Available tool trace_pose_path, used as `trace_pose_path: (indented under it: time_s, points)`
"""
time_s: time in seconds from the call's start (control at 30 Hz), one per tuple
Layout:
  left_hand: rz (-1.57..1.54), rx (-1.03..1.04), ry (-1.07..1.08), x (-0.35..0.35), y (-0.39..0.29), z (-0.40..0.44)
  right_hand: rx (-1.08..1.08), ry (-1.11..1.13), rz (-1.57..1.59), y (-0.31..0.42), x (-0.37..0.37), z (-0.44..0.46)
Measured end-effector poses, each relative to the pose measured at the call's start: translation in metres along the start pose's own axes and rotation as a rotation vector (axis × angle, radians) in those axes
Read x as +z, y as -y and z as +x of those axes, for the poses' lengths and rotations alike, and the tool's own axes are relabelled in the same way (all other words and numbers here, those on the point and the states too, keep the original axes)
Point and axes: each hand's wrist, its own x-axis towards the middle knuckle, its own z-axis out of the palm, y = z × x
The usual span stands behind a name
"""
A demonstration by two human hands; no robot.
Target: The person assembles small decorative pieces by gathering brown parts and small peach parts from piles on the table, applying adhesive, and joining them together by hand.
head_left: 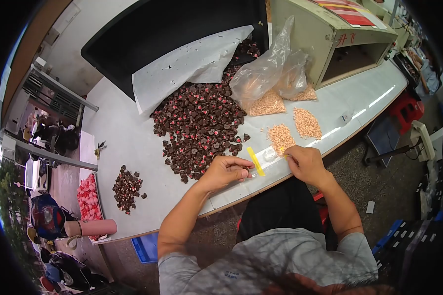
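My left hand [225,172] is at the table's front edge, thumb and fingers pinched together. Whatever lies between those fingertips is too small to make out. Just right of it a yellow strip [255,161] lies on the table, beside a small clear round piece [269,155]. My right hand [305,163] is closed in a pinch at the near end of a pile of small tan pieces [280,136]. A bit of yellow shows at its fingertips, but what they hold is unclear. Beyond my left hand spreads a large heap of dark brown pieces with red spots [199,128].
A black bin [128,44] lies tipped behind the heap, with a white sheet [182,69]. Plastic bags of tan pieces [266,104], another tan pile [307,123] and a metal box [330,49] stand right. Leftward are a smaller dark pile [127,189] and pink bottle [91,227].
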Motion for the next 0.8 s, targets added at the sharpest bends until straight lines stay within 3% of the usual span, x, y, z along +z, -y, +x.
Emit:
trace_pose_path:
  time_s: [0.5,0.8]
  points:
    - [-0.011,-0.025,0.034,0.003,0.0,-0.003,0.239,0.205,-0.143,0.006,0.0,0.016]
    - [0.045,-0.057,0.106,0.003,0.006,0.001,0.193,0.023,-0.098,0.011,0.007,0.012]
